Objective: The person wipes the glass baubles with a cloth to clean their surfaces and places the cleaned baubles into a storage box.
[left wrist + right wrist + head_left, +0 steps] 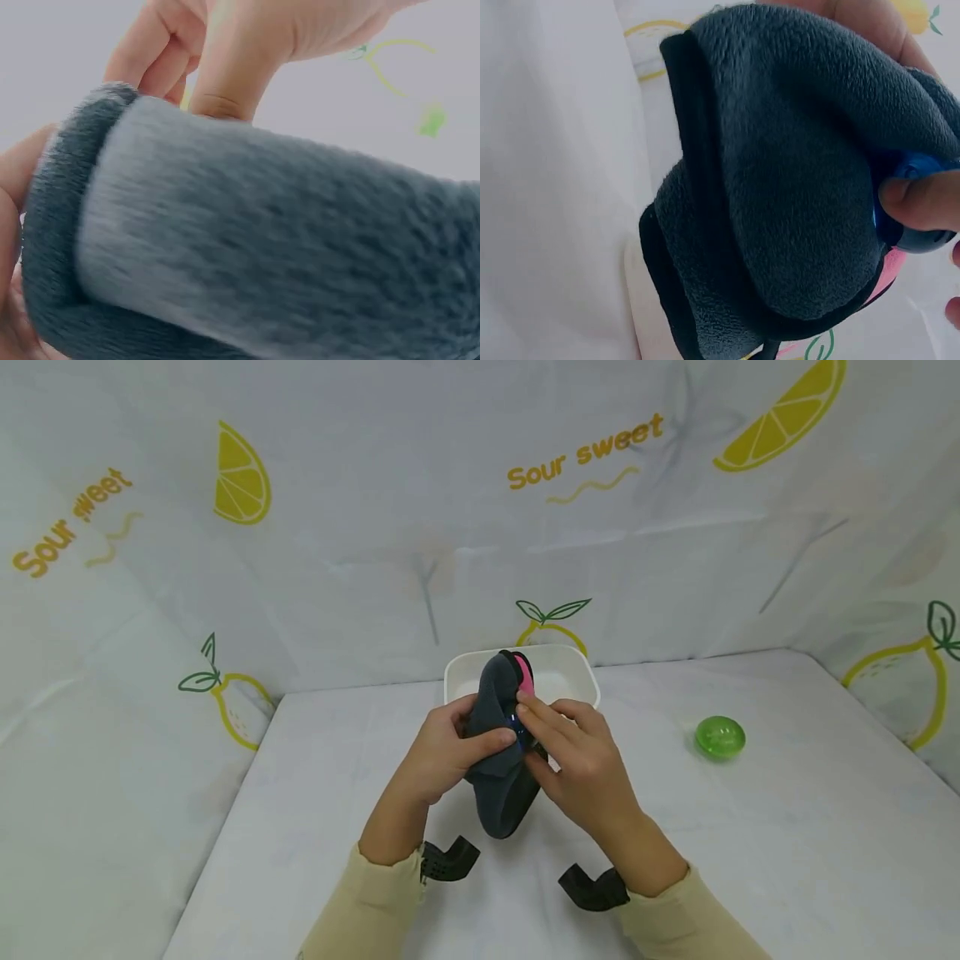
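In the head view, my left hand [442, 752] grips a dark grey fuzzy cloth [495, 802] with black edging, its thumb lying across the front. The cloth is folded around a blue shiny rounded object [915, 166], of which only part shows. My right hand [585, 760] is at the cloth's right side, fingers bent over the blue object and a pink patch [524, 675]. A thumb presses on the blue object in the right wrist view. Fuzzy cloth [277, 232] fills much of the left wrist view and hides parts of the fingers.
Behind the hands a white rectangular tray [573, 681] stands near the back of the white-covered table [337, 827]. A clear green rounded object [720, 737] lies on the right. A white lemon-print sheet [375, 527] hangs behind the table.
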Motion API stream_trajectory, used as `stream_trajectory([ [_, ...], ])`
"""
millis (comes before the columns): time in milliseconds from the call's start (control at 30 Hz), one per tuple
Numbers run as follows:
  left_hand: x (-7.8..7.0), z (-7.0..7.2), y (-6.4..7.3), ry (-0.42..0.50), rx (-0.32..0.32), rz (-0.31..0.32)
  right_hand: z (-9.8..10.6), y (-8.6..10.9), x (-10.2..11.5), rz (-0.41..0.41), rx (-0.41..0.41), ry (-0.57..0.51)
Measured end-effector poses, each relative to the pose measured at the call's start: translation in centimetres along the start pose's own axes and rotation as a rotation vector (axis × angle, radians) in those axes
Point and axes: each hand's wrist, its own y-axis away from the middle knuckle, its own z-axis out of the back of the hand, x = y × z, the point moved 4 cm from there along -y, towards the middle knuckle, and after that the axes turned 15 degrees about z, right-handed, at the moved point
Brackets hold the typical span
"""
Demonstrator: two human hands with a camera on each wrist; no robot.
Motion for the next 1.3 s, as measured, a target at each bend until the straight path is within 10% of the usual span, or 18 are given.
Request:
stream_trajectory([
  [567,-0.5,0.2,0.6,0.103,0.05,-0.118,-0.2,0.7,-1.5,-0.468,-0.117,-0.616],
  [967,-0.9,0.5,0.9,0.091,0.083,-0.147,-0.1,1.1,-1.7,-0.502,-0.169,-0.705],
  [1300,-0.8,0.6,0.9,0.0,-0.01,-0.106,-0.1,1.1,-1.8,-0.614,0.018,-0.543],
])
